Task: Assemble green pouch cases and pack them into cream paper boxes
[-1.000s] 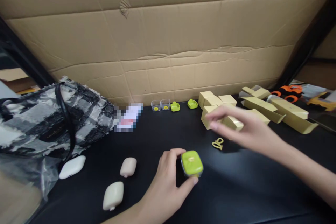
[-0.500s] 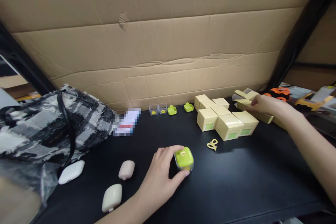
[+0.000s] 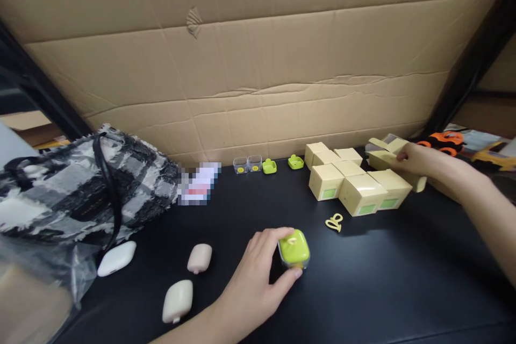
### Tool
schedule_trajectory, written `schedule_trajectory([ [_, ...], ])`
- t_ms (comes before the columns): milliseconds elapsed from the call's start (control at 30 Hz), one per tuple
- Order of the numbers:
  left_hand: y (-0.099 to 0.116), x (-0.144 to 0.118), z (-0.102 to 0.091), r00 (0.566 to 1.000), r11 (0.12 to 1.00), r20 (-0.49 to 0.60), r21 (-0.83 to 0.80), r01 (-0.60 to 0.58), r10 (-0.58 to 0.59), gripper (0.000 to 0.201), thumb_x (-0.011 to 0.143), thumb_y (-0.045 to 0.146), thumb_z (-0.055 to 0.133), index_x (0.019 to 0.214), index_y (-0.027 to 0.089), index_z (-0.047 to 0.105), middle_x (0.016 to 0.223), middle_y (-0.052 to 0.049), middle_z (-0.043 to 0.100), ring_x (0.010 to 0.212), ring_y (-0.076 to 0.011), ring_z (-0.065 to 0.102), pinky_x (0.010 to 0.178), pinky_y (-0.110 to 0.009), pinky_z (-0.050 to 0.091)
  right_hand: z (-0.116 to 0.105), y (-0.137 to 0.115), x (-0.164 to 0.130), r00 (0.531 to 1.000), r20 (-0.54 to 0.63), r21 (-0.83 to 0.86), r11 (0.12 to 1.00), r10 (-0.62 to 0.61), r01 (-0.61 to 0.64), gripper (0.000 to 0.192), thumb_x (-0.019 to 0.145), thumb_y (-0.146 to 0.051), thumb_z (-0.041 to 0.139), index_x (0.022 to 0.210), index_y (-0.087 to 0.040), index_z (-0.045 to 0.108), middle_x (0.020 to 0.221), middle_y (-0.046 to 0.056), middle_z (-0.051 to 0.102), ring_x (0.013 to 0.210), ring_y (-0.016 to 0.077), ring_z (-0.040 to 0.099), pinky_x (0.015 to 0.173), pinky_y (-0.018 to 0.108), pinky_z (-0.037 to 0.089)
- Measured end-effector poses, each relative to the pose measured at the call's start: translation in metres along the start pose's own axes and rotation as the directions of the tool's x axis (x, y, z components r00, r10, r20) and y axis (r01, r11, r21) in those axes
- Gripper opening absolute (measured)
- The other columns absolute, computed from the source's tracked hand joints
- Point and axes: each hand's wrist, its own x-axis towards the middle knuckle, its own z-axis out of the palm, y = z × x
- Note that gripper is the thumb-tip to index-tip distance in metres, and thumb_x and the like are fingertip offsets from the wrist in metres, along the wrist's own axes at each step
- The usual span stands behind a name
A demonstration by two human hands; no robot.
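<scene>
On the black table, my left hand (image 3: 258, 269) has its thumb and fingers around a small case (image 3: 295, 247) with a shiny lime-green lid, a clear lower part and a pale yellow loop on top. At the back right, my right hand (image 3: 419, 160) is closed on an open pale-yellow carton (image 3: 382, 158) whose flaps stand up; its fingertips are partly hidden. Several closed pale-yellow boxes (image 3: 360, 193) with green labels stand grouped to the left of that carton. A yellow looped strap (image 3: 334, 222) lies between them and the green-lidded case.
Along the cardboard wall (image 3: 250, 54) stand two clear cups (image 3: 248, 164) and two lime-green lids (image 3: 269, 166). Two rounded cases, one pinkish (image 3: 200, 258) and one cream (image 3: 178, 300), plus a white one (image 3: 117, 258), lie left. A checked bag (image 3: 88, 188) fills the left side.
The whole view has shifted slightly, so things appear a little further right. Both hands keep their grips, and nothing on the table has clearly been moved.
</scene>
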Motion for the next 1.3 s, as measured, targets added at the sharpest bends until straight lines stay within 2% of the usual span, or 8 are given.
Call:
schedule_trajectory([
  [233,-0.008,-0.007,0.003,0.997,0.999,-0.070,-0.034,-0.026,0.023,0.070,0.085,0.038,0.059,0.140,0.035,0.016,0.151,-0.010,0.023,0.137,-0.0322,0.026,0.108,-0.056,0.025,-0.051,-0.039,-0.041,0.980,-0.148,-0.106,0.984,0.130,-0.146,0.045,0.079,-0.057,0.055,0.095,-0.016,0.057,0.095,0.016,0.058,0.082,0.0270,0.057,0.058,0.036,0.038],
  [300,-0.008,-0.007,0.001,0.977,0.995,-0.207,-0.070,-0.075,0.059,0.064,0.090,0.039,0.052,0.140,0.035,0.012,0.154,-0.010,0.014,0.140,-0.0314,0.018,0.110,-0.056,0.020,-0.059,-0.069,-0.061,0.929,-0.362,-0.002,0.997,-0.074,0.078,0.039,0.077,-0.052,0.061,0.090,-0.016,0.054,0.092,0.013,0.056,0.084,0.0249,0.055,0.063,0.036,0.039],
  [400,-0.004,-0.006,-0.007,0.950,0.979,-0.305,-0.166,-0.120,0.065,0.046,0.095,0.036,0.041,0.136,0.034,0.021,0.149,-0.008,0.025,0.138,-0.0278,0.025,0.110,-0.051,0.023,-0.054,-0.118,-0.095,0.740,-0.564,0.176,0.822,-0.366,0.541,0.024,0.081,-0.038,0.061,0.085,-0.019,0.048,0.086,0.007,0.054,0.082,0.0220,0.054,0.074,0.040,0.042],
  [567,0.005,-0.004,-0.013,0.979,0.892,-0.201,-0.439,-0.110,0.021,0.042,0.095,0.039,0.044,0.133,0.032,0.031,0.142,-0.008,0.040,0.126,-0.0259,0.042,0.103,-0.045,0.034,-0.022,-0.165,-0.151,0.664,-0.487,0.402,0.529,-0.568,0.747,0.018,0.083,-0.022,0.060,0.089,-0.023,0.043,0.111,0.010,0.048,0.113,0.0251,0.050,0.087,0.039,0.047],
  [700,0.006,0.000,-0.007,0.984,0.710,-0.175,-0.691,-0.137,0.019,0.049,0.091,0.038,0.053,0.135,0.032,0.032,0.133,-0.007,0.051,0.117,-0.0221,0.051,0.098,-0.039,0.040,-0.007,-0.168,-0.174,0.596,-0.407,0.367,0.474,-0.692,0.800,0.024,0.086,-0.024,0.059,0.108,-0.022,0.048,0.125,0.012,0.043,0.118,0.0236,0.048,0.090,0.036,0.049],
  [933,0.018,0.008,-0.014,0.979,0.383,-0.096,-0.923,-0.021,-0.179,0.049,0.080,0.039,0.068,0.121,0.022,0.047,0.126,-0.010,0.058,0.117,-0.0289,0.054,0.092,-0.041,0.046,-0.009,-0.166,-0.173,0.340,-0.376,0.258,0.255,-0.862,0.932,0.056,0.085,-0.025,0.062,0.135,-0.015,0.036,0.138,0.012,0.050,0.142,0.0244,0.020,0.111,0.042,0.033],
  [1167,0.021,0.010,-0.022,0.972,0.365,-0.027,-0.929,0.062,-0.233,0.041,0.086,0.034,0.060,0.120,0.014,0.050,0.119,-0.014,0.063,0.113,-0.0301,0.056,0.097,-0.045,0.041,-0.012,-0.167,-0.179,0.238,-0.407,0.189,0.174,-0.882,0.966,0.048,0.084,-0.023,0.064,0.128,-0.014,0.048,0.134,0.012,0.055,0.139,0.0171,0.028,0.114,0.032,0.030],
  [1300,0.024,0.011,-0.024,0.949,0.320,-0.034,-0.945,0.072,-0.314,0.057,0.088,0.033,0.054,0.138,0.015,0.033,0.106,-0.011,0.068,0.095,-0.0249,0.064,0.087,-0.041,0.045,-0.016,-0.168,-0.180,0.294,-0.452,0.163,0.246,-0.842,0.956,0.049,0.080,-0.021,0.066,0.126,-0.016,0.052,0.134,0.012,0.053,0.142,0.0236,0.022,0.111,0.040,0.034],
])
